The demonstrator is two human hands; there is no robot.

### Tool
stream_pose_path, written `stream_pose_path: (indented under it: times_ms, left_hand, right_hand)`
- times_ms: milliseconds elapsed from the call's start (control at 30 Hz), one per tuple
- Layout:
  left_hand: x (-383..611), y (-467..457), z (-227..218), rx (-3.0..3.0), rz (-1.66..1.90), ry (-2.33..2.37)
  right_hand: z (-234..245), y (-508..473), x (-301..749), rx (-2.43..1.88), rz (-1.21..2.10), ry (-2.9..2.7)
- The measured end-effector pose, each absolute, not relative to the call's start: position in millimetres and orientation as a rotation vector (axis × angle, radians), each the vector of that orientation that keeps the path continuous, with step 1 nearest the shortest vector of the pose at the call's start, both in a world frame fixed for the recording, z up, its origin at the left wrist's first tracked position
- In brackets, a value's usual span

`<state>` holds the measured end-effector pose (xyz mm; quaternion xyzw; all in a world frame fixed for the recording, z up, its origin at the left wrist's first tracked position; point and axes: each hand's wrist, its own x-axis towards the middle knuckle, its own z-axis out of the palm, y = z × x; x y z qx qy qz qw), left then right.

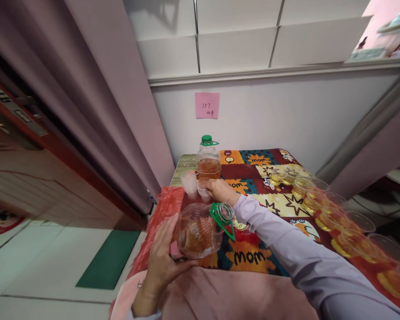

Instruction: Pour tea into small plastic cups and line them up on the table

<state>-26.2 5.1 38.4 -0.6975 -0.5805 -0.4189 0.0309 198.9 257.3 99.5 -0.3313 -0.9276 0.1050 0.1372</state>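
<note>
Near table's left edge [180,169], left hand [163,263] grasping jug [200,232], right hand [222,190] gripping cups [204,193], tablecloth [240,172] spreading rightward.

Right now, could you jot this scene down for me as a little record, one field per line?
Left hand: holding a tilted, uncapped clear jug with a green handle
Right hand: fingers at the top of a clear cup stack; exact grip unclear
Beside that stack: another cup stack
Behind the stacks: green-capped jug, partly filled with amber liquid
Table's right side: row of cups holding yellow liquid
Wall: pink note reading 357
</note>
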Motion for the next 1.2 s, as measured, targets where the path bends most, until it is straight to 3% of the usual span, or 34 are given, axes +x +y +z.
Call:
stream_pose_path:
  times_ms: [300, 467, 667, 867, 1067, 1200]
  left_hand:
    - [-25.0, 5.9, 40.3, -2.147, -1.312, -1.787]
    - [-29.7, 6.2, 39.9, -2.185, -1.281, -1.786]
    - [-35.6, 8.6, 34.4, -2.114, -1.339, -1.868]
    - [-33.0, 9.3, 36.6, -2.082, -1.388, -1.964]
    - [-32.7, 10.8, 39.2, -2.111, -1.393, -1.967]
    - [-31.9, 11.8, 38.6, -2.093, -1.408, -1.968]
  right_hand:
    - [111.2, 252.4, 205.6, -0.960, 0.316, -2.513]
    - [118.5, 240.1, 259.2, -0.895, 0.250, -2.295]
    - [61.5, 206.7, 341.5, -1.084, 0.214, -2.337]
    - [27.2, 188.4, 353.8, -1.235, 0.189, -2.416]
    - [38.7, 178.2, 357.7, -1.230, 0.177, -2.340]
    - [54.7, 154.8, 357.9, -1.130, 0.214, -1.938]
